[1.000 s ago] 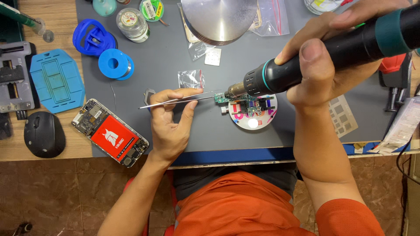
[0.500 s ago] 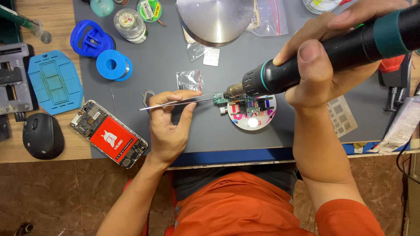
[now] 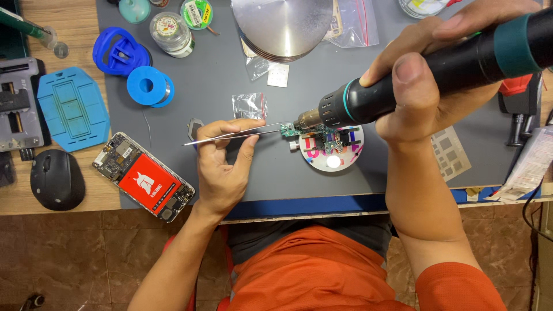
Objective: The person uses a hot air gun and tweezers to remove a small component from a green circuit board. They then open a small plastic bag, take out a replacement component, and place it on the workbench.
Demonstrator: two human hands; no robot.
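Small green circuit board (image 3: 288,130) clamped at the left edge of a round white holder (image 3: 332,151) on the grey mat of the bench (image 3: 230,69), which keeps it steady and raised under the heat. The right hand (image 3: 429,86), closed fully around the black hot-air tool with teal rings (image 3: 415,72), aims its metal nozzle at the board. The left hand (image 3: 222,164) pinches thin steel tweezers (image 3: 230,135) between thumb and fingers, tips at the board, heel resting on the mat for steadiness.
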